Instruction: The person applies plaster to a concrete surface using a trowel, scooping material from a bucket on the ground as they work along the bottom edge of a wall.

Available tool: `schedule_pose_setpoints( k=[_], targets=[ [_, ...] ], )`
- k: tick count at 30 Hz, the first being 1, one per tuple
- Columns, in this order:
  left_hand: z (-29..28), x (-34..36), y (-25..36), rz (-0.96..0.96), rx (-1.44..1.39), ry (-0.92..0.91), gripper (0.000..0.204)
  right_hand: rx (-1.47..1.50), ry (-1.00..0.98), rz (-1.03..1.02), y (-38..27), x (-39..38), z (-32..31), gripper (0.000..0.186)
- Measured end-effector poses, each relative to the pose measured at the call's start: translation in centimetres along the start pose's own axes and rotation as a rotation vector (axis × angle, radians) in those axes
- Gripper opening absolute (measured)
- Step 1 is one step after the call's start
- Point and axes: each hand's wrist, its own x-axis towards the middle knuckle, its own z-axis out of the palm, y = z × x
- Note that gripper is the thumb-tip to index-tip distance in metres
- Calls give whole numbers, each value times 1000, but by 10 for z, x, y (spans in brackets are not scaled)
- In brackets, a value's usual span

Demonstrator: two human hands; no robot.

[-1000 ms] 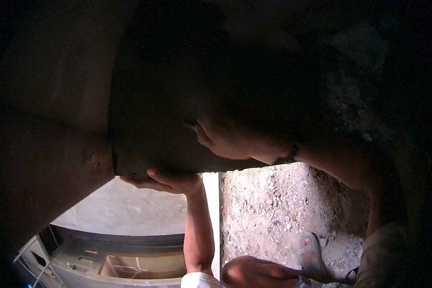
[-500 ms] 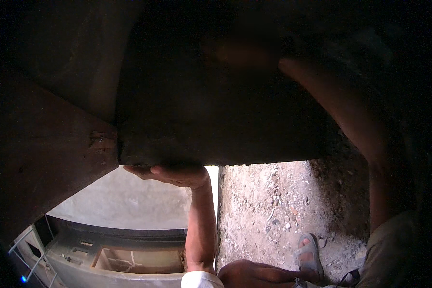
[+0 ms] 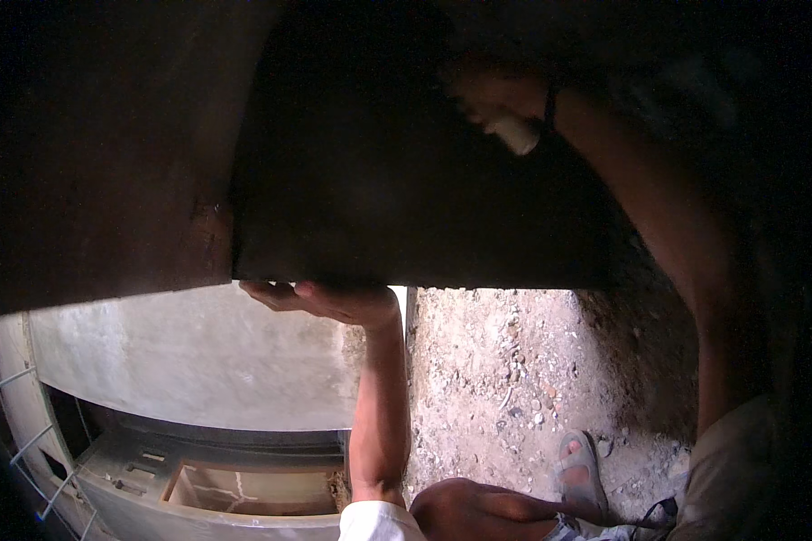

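Observation:
A large dark panel [image 3: 361,207] fills the middle, its straight lower edge bright-lit from below. Against that edge lies my left hand [image 3: 334,303], palm up, the fingers stretched out to the left along it. Up in the shadow my right hand [image 3: 492,95] is closed in front of the panel. A short pale handle-like end [image 3: 517,135] sticks out below its fingers; whatever else belongs to it is lost in the dark. On the left, a brownish panel [image 3: 108,243] meets the dark one at a corner.
Gravelly ground [image 3: 487,388] lies below on the right, with my sandalled foot [image 3: 579,469] on it. At lower left are a pale grey surface [image 3: 198,361], a grey unit with a wood-edged recess [image 3: 253,487], and metal bars [image 3: 32,442].
My right hand has come into view with the pale handle end, lower than before. The panels have shifted upward in view, the left one's lower edge now flatter. My left hand stays at the edge.

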Motion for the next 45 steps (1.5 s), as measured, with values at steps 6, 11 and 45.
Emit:
schedule_pose_setpoints(
  k=[6,11,45],
  targets=[
    [-18,2,-11,104,68,-23,67,161,-118,45,-33,-46,119,34],
    [-30,-2,-10,133,-138,-116,62,-340,-136,-218,-41,-92,163,28],
    [-96,11,-16,-134,-649,-542,73,-539,-77,-221,-81,-111,193,23]
  ],
)
